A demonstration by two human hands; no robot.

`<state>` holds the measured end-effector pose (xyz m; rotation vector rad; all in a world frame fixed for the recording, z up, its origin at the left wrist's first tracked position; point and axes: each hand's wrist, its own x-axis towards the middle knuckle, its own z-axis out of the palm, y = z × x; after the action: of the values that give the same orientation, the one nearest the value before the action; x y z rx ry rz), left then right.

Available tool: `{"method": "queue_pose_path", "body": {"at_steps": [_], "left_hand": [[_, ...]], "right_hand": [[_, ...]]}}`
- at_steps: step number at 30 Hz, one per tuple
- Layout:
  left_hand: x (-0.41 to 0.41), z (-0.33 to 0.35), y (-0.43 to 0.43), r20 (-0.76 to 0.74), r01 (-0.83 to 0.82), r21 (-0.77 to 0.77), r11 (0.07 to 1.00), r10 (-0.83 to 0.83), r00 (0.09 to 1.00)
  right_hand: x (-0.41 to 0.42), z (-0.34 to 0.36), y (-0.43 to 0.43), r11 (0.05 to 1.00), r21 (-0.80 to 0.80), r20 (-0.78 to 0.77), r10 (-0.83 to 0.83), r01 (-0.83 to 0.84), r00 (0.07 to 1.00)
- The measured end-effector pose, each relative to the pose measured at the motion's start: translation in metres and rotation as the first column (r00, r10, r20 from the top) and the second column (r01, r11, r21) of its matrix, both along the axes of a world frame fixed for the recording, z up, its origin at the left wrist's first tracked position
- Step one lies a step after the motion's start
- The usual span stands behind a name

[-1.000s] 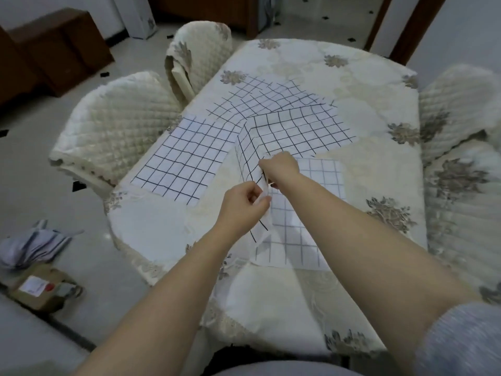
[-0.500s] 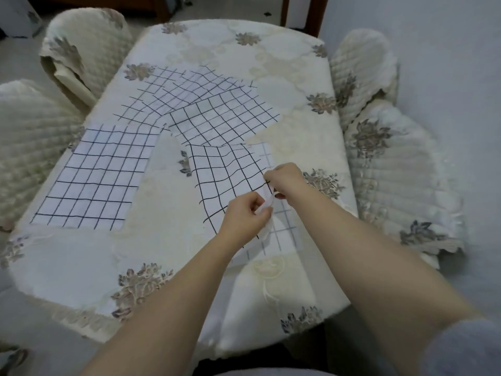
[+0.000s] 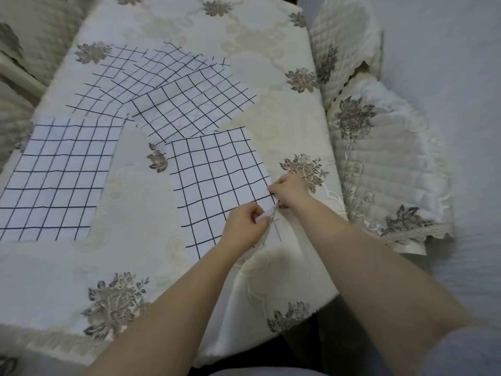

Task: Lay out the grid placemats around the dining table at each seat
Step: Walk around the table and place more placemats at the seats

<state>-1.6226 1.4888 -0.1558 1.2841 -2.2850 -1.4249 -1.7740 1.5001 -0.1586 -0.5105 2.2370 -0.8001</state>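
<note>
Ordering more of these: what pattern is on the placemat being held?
White with a dark thin-lined square grid, clearest in the head view on the placemat.

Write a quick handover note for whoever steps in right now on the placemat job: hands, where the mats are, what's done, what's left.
Left hand and right hand: both pinch the near right corner of the nearest grid placemat, apparently peeling it from another mat under it.
Left placemat: flat at the table's left edge, by a chair; looks placed.
Two far placemats: overlapping mid-table, not at seats.
Left to do: separate the held mats, set one by the right-hand chairs, then spread the overlapped ones to the remaining seats.
</note>
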Motion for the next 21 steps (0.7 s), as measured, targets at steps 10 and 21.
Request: {"method": "queue_pose_path", "body": {"at_steps": [10, 21], "left_hand": [[0.011, 0.002, -0.017, -0.067, -0.130, 0.133, 0.983, 0.140, 0.988], [0.078, 0.009, -0.093, -0.113, -0.537, 0.146, 0.831, 0.553, 0.826]], "right_hand": [[-0.004, -0.006, 0.007, 0.991, 0.125, -0.082, 0.064, -0.053, 0.995], [-0.010, -0.001, -0.006, 0.995, -0.041, 0.086, -0.082, 0.086, 0.993]]}}
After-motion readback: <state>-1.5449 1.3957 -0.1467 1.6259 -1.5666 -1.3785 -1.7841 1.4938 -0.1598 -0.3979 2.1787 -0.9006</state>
